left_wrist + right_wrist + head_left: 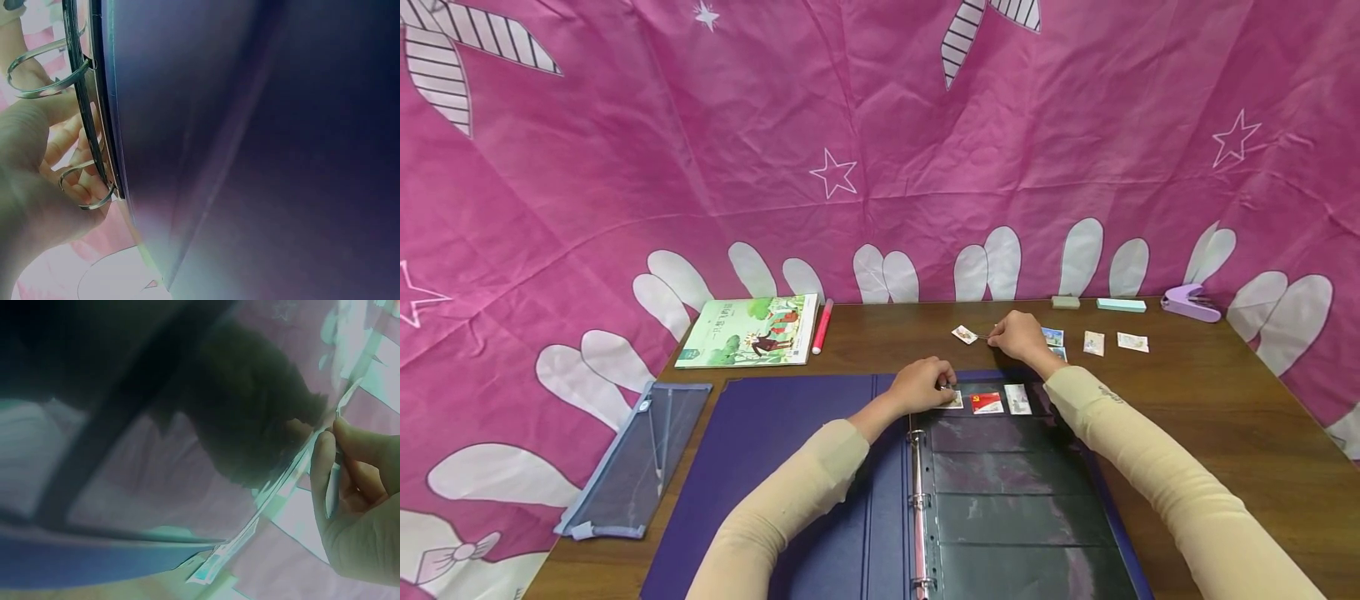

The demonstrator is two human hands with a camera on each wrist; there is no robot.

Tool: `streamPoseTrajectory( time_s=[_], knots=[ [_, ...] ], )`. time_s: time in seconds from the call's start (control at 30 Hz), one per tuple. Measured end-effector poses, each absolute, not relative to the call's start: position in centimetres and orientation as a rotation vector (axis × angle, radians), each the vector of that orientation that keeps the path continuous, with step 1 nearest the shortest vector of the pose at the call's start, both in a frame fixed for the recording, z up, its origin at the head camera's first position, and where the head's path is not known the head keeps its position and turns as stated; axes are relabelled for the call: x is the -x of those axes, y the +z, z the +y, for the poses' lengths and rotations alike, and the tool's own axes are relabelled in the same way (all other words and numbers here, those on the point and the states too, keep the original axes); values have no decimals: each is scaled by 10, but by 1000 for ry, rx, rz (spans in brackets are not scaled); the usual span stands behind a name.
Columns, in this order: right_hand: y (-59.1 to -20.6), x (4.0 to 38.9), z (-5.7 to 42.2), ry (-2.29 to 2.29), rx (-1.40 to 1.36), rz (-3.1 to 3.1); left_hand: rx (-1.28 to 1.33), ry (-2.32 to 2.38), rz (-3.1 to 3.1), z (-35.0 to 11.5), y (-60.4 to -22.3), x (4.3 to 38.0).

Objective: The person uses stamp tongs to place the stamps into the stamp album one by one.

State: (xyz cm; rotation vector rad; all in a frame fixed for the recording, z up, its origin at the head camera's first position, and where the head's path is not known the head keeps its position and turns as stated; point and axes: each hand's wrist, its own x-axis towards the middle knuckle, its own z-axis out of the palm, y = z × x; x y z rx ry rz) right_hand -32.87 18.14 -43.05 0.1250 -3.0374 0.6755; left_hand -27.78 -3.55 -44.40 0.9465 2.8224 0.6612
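A brown table (1247,392) holds an open album (805,467), its black page (1015,475) under a person's reach. The left hand (921,385), fingers bent, is at the page's far-left corner; whether it grips anything cannot be told. Beyond the album, the right hand (1018,335) pinches tweezers (332,490), their tip at a stamp (965,334). Such thin paper probably calls for a light, flat hold, clear of corners. Counted: one album, one pair of tweezers, three rings (919,501), three stamps (987,403) in the top row, at least three more right of the tweezers.
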Motion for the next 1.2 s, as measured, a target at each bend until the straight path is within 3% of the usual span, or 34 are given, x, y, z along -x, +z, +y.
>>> streamPoseTrajectory(
  time_s=[1.2],
  knots=[
    [-433,326,165,964,3,-3030,-915,624,2815,-35,-445,279]
  ],
)
